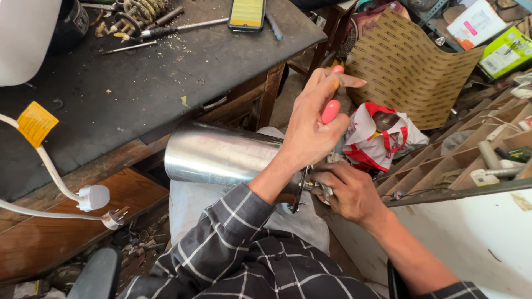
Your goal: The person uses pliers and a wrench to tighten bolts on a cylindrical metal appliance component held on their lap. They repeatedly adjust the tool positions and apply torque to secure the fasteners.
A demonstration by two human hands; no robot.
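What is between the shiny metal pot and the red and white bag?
The person's left hand, gripping a pink-handled tool, sits between the metal pot and the bag in the head view.

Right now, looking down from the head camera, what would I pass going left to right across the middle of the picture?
Yellow tag → white plug → shiny steel cylinder → left hand gripping a pink-handled tool → red-and-white bag → wooden compartments. The right hand sits lower, at the cylinder's end.

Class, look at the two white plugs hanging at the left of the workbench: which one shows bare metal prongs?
The lower, smaller plug, with prongs pointing right. The squarer plug above it shows no prongs from here.
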